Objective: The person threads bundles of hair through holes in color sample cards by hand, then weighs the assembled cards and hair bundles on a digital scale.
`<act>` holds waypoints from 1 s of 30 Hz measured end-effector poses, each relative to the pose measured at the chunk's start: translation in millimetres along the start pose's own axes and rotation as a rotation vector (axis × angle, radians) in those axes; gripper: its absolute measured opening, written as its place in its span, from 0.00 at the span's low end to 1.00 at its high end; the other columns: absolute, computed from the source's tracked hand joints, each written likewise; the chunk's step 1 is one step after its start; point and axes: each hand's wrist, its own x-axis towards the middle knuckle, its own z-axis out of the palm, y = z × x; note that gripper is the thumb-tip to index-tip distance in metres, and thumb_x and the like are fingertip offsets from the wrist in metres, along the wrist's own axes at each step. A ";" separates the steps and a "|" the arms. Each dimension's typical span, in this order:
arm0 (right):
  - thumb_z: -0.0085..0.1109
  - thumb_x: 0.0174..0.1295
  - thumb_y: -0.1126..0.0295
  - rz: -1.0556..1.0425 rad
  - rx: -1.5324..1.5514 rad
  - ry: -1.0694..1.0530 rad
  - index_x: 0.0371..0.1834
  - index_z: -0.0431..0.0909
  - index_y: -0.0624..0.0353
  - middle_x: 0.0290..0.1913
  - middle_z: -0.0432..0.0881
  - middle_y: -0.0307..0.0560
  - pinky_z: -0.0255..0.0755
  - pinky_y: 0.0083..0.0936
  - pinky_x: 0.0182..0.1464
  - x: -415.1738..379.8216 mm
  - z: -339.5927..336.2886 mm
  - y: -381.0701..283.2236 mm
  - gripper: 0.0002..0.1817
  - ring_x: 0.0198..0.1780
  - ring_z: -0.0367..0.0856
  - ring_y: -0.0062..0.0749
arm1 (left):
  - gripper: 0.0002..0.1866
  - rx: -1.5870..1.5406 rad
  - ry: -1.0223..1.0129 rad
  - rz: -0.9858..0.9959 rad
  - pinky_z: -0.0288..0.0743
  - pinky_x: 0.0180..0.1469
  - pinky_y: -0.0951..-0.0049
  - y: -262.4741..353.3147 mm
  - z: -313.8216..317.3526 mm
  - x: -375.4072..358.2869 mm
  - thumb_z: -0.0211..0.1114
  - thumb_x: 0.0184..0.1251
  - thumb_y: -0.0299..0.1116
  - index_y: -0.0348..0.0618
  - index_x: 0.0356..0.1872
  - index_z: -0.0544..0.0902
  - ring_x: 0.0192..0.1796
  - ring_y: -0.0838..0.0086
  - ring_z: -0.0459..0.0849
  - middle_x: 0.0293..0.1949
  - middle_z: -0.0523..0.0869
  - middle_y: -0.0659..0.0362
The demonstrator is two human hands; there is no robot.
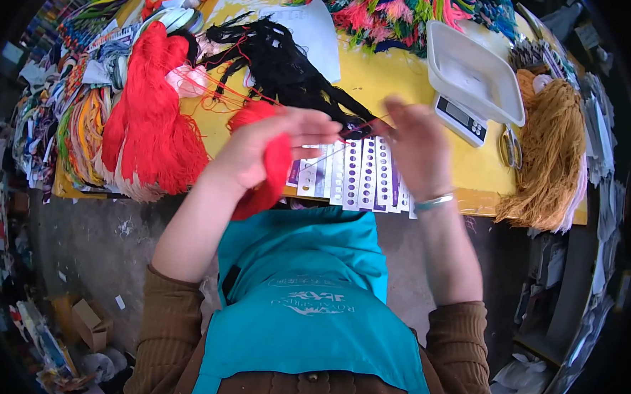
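Observation:
My left hand (264, 148) has a loop of red thread (277, 168) hanging round it, its fingers stretched toward the right. Facing it, my right hand (415, 141) is blurred by motion, and its fingertips are too smeared to read. A thin red strand runs between the two hands. Just beyond them lies a bundle of black thread (280, 63) with red strands across it. Under and between my hands, white cards with rows of holes (365, 172) lie at the table's front edge.
A large red thread bundle (149, 110) and multicoloured skeins (87, 121) cover the left side. At the right are a scale with a white tray (475, 73), scissors (510, 147) and brown thread (552, 145). Pink and green skeins (396, 12) lie at the back of the yellow table (379, 75).

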 end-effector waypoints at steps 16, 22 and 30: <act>0.56 0.67 0.69 -0.445 -1.143 0.341 0.48 0.81 0.58 0.39 0.87 0.39 0.61 0.11 0.25 -20.3 -23.9 -126.1 0.10 0.24 0.67 0.09 | 0.16 -0.086 0.155 -0.131 0.61 0.26 0.86 -15.2 -1.5 34.4 0.64 0.65 0.41 0.41 0.47 0.84 0.27 0.87 0.72 0.48 0.86 0.58; 0.59 0.61 0.72 0.006 -1.291 0.017 0.36 0.80 0.68 0.27 0.85 0.47 0.75 0.23 0.33 19.2 -66.7 14.2 0.08 0.28 0.82 0.25 | 0.17 0.059 0.318 -0.322 0.65 0.28 0.82 -70.2 25.1 55.8 0.65 0.67 0.40 0.42 0.51 0.80 0.44 0.73 0.84 0.51 0.84 0.57; 0.60 0.57 0.70 0.009 -1.438 0.011 0.33 0.82 0.64 0.27 0.84 0.50 0.75 0.27 0.33 20.0 -70.1 20.5 0.08 0.27 0.83 0.34 | 0.10 0.114 0.410 -0.302 0.69 0.32 0.79 -85.3 30.1 65.8 0.59 0.69 0.34 0.39 0.45 0.80 0.32 0.78 0.78 0.39 0.82 0.58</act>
